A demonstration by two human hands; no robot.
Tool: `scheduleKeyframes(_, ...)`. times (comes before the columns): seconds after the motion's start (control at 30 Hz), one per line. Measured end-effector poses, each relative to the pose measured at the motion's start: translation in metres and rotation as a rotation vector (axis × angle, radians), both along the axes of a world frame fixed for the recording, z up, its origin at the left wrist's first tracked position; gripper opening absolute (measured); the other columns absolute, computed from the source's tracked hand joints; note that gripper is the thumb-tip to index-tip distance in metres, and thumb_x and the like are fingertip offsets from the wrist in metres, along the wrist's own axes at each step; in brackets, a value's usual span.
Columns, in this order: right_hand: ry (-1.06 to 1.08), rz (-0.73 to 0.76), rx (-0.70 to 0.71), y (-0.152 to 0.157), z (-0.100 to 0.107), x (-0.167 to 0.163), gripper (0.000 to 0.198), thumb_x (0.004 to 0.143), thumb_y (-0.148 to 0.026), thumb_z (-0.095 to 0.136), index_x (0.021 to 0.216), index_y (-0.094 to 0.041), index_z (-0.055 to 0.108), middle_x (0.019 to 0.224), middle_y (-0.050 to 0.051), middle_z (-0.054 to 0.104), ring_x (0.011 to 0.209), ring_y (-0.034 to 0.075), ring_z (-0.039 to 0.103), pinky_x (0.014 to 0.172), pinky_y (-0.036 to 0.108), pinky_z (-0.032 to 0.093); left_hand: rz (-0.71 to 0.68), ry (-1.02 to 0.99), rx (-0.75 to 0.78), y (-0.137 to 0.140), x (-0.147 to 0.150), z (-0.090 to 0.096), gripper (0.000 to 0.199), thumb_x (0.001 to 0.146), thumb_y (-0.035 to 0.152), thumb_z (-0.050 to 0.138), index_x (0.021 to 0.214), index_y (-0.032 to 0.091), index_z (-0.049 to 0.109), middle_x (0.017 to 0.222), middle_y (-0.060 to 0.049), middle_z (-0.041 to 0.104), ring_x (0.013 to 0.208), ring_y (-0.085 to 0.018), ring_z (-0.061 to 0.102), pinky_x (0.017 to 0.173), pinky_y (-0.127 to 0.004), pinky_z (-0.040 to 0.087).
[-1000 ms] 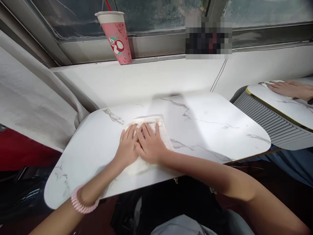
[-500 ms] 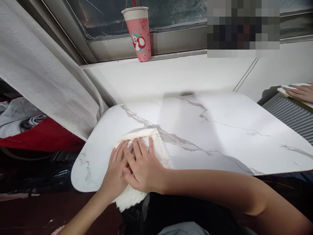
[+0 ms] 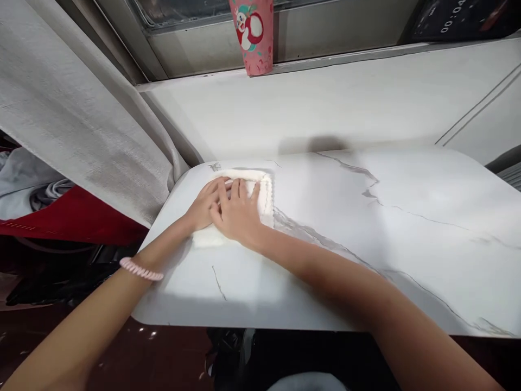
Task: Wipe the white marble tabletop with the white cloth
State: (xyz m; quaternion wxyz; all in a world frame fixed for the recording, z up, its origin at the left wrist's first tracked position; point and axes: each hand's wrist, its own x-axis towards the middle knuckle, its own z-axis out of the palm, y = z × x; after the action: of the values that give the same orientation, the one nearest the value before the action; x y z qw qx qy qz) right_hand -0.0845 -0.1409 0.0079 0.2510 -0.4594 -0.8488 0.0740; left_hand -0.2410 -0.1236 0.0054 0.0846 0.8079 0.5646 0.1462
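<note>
A fluffy white cloth (image 3: 266,198) lies flat on the white marble-patterned table (image 3: 325,217), towards its far left part. On top of it rests my left hand (image 3: 207,205), fingers stretched out and partly covered by the other hand. My right hand (image 3: 238,213) presses flat on the cloth with its fingers spread, overlapping the left fingers. A pink coil band (image 3: 140,270) circles my left wrist.
Behind the table, a pink paper cup (image 3: 256,41) stands on the window ledge. A dark device with digits (image 3: 459,19) is at the upper right. The grey curtain (image 3: 81,108) hangs at the left, beside a red cloth item (image 3: 77,217).
Both hands and the cloth have moved away from the near edge towards the far side of the table. The view has shifted, and the other person's hand at the right is out of sight.
</note>
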Motion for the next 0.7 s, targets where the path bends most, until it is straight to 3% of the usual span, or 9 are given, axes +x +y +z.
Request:
scheduleKeyframes(0.2,0.012,-0.093,-0.028,0.056,-0.001,-0.015,0.058,0.102,-0.035,0.033,0.153,-0.008,0.038,0.152,0.023,0.045,0.145,0.038,0.033,0.118,0.070,0.012,-0.053,-0.055,0.005,0.069,-0.012,-0.001,0.055,0.091,0.041,0.042,0.142,0.023,0.052,0.157,-0.008,0.042,0.147,-0.028,0.033,0.124,-0.050,0.023)
scheduleKeyframes(0.4,-0.027,-0.083,-0.045,0.096,0.001,-0.027,0.056,0.103,-0.034,0.029,0.153,-0.008,0.038,0.150,0.023,0.046,0.144,0.035,0.034,0.120,0.068,0.009,-0.016,-0.084,0.028,0.111,-0.023,-0.005,0.051,0.090,0.033,0.046,0.138,0.020,0.057,0.156,-0.009,0.045,0.146,-0.027,0.036,0.124,-0.047,0.025)
scheduleKeyframes(0.53,0.010,-0.065,-0.006,0.106,-0.002,-0.042,0.055,0.102,-0.032,0.030,0.149,-0.007,0.043,0.146,0.023,0.050,0.140,0.037,0.037,0.119,0.068,0.010,0.002,-0.092,0.031,0.117,-0.035,-0.003,0.049,0.090,0.030,0.048,0.137,0.018,0.058,0.154,-0.009,0.048,0.146,-0.026,0.037,0.125,-0.045,0.025)
scheduleKeyframes(0.7,0.077,0.012,0.033,0.101,-0.004,-0.069,0.054,0.102,-0.033,0.031,0.146,-0.007,0.048,0.143,0.023,0.053,0.139,0.037,0.039,0.119,0.068,0.011,0.108,-0.047,0.014,0.093,-0.058,0.004,0.048,0.098,0.032,0.039,0.139,0.014,0.056,0.158,-0.006,0.043,0.148,-0.021,0.033,0.125,-0.037,0.022)
